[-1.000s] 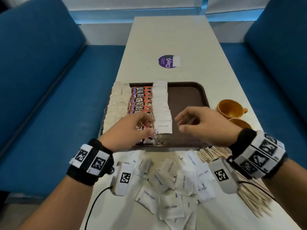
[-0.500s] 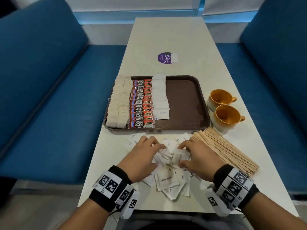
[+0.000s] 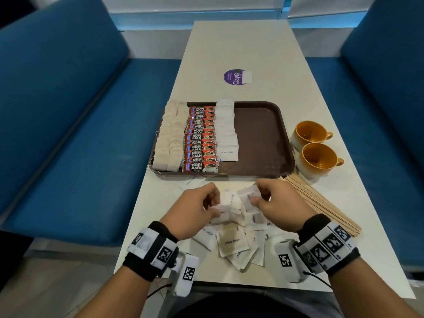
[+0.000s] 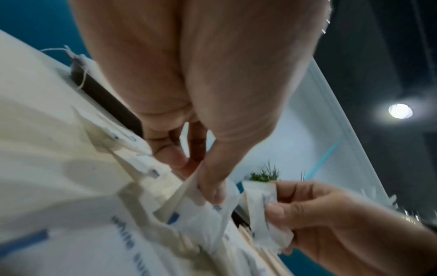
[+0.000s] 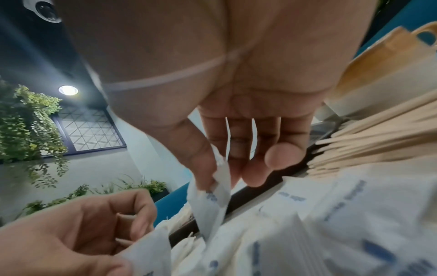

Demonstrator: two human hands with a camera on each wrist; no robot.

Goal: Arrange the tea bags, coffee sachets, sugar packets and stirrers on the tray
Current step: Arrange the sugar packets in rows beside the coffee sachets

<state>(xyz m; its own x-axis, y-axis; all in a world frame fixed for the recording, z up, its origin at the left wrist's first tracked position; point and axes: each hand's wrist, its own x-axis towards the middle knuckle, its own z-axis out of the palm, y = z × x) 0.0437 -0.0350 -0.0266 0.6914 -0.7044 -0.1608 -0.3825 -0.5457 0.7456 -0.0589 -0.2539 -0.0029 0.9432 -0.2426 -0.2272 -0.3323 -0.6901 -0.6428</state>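
Both hands work in the loose pile of sugar packets (image 3: 231, 242) on the worktop (image 3: 241, 49), just before the near edge of the tray (image 3: 259, 138). To do this step well, I think it is better to take only a few packets, turn them to the same side and make their edges even before carrying them to the white row (image 3: 226, 131) on the tray, beside the coffee sachets (image 3: 200, 138). The left hand (image 3: 190, 212) pinches a packet between thumb and fingers (image 4: 212, 188). The right hand (image 3: 275, 203) pinches another packet (image 5: 212, 201) by its top edge, with the other fingers loosely curled. The stirrers (image 3: 321, 203) lie on the worktop, just right of the right hand.
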